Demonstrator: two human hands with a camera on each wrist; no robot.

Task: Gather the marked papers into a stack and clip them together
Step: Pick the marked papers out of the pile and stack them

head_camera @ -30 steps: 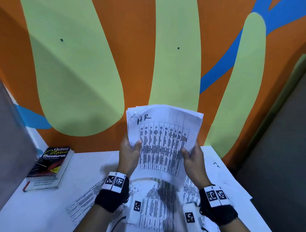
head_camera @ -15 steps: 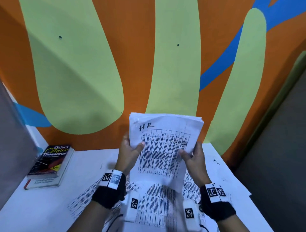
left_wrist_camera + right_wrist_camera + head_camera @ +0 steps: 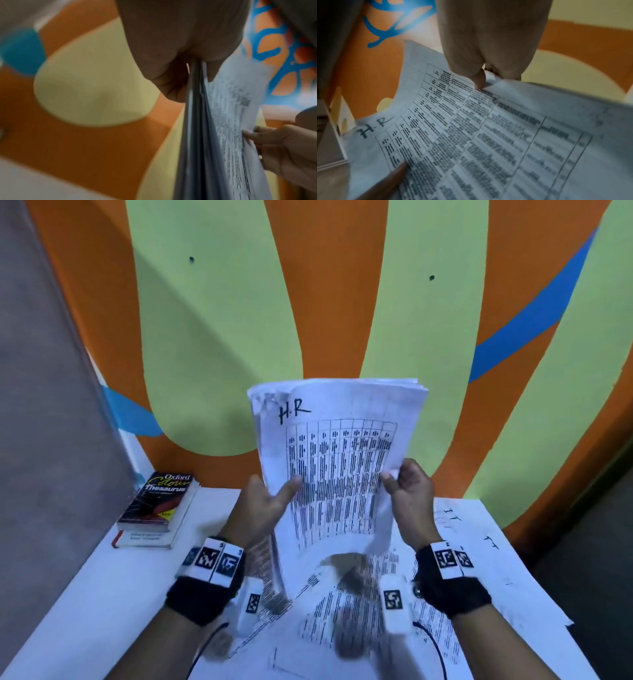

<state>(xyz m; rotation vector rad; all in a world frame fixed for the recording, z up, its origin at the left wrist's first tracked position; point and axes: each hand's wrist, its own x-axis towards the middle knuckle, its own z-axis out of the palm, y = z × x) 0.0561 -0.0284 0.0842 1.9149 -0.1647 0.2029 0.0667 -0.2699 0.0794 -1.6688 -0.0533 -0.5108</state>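
A stack of printed papers (image 3: 337,460), its top sheet marked "HR", stands upright above the white table (image 3: 102,594). My left hand (image 3: 263,501) grips the stack's left edge, thumb on the front sheet. My right hand (image 3: 407,491) pinches the right edge. The left wrist view shows the stack of papers (image 3: 197,135) edge-on between thumb and fingers of my left hand (image 3: 185,56). In the right wrist view my right hand (image 3: 488,67) pinches the stack of papers (image 3: 471,128) at its edge. I see no clip.
More printed sheets (image 3: 349,611) lie spread on the table under my hands, some at the right marked "IT" (image 3: 452,517). An Oxford thesaurus (image 3: 159,503) lies on another book at the back left. A painted wall rises just behind the table.
Both hands have lowered the stack a little toward the table, still upright. The grip on both edges is unchanged.
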